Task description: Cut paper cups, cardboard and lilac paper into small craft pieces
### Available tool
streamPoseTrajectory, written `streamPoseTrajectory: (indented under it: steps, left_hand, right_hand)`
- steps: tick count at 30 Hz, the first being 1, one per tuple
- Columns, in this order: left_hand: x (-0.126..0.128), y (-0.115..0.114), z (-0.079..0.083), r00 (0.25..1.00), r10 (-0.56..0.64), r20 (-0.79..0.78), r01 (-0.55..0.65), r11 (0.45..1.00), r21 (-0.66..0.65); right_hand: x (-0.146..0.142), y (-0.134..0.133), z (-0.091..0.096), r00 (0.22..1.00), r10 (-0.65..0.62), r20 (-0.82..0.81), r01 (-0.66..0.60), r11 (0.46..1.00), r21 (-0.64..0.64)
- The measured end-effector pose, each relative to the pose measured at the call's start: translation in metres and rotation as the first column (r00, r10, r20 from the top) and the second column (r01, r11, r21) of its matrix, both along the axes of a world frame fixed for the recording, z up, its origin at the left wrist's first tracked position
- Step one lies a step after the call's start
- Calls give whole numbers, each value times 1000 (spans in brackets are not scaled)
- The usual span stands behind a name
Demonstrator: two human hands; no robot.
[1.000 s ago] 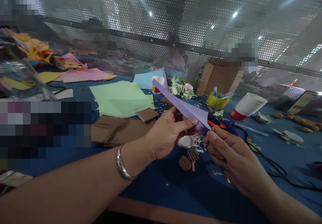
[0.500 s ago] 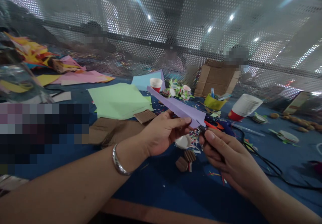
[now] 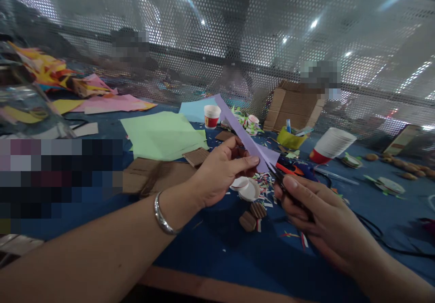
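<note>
My left hand (image 3: 226,167), with a silver bangle at its wrist, pinches a sheet of purple paper (image 3: 247,135) above the table. The paper has a long narrow part reaching up and away to the left. My right hand (image 3: 306,198) is closed round dark-handled scissors (image 3: 277,174), whose blades meet the paper's near right part. Below the hands are white paper cup bases (image 3: 249,188), small paper scraps and two cut pieces of cardboard (image 3: 248,220).
Green paper (image 3: 163,133) and brown cardboard (image 3: 156,176) lie left. A red-and-white paper cup (image 3: 212,117) stands behind. Rightward are stacked cups (image 3: 335,145), a yellow holder (image 3: 290,139) and a black cable (image 3: 374,235). A perforated metal panel (image 3: 217,35) rises at the back.
The purple paper's narrow part has swung up and to the right. My right hand and the scissors have drawn back slightly toward the lower right, showing more of the blades.
</note>
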State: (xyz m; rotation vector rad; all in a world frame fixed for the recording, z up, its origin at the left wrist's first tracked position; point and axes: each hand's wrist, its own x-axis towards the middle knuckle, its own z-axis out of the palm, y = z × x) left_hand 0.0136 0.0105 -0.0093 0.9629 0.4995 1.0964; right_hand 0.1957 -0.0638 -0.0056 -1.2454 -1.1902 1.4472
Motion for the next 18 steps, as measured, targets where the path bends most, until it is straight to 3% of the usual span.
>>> streamPoseTrajectory:
  steps: [6, 13, 18]
  left_hand:
    - [-1, -2, 1, 986, -85, -141, 78, 996, -50]
    - [-1, -1, 0, 994, -104, -38, 91, 964, -249]
    - [0, -3, 0, 995, -88, -43, 70, 945, -319]
  right_hand:
    - [6, 0, 8, 1000, -6, 8, 5, 1000, 9]
    - [5, 7, 3, 999, 34, 32, -32, 998, -56]
    - [6, 7, 1, 997, 76, 32, -72, 992, -103]
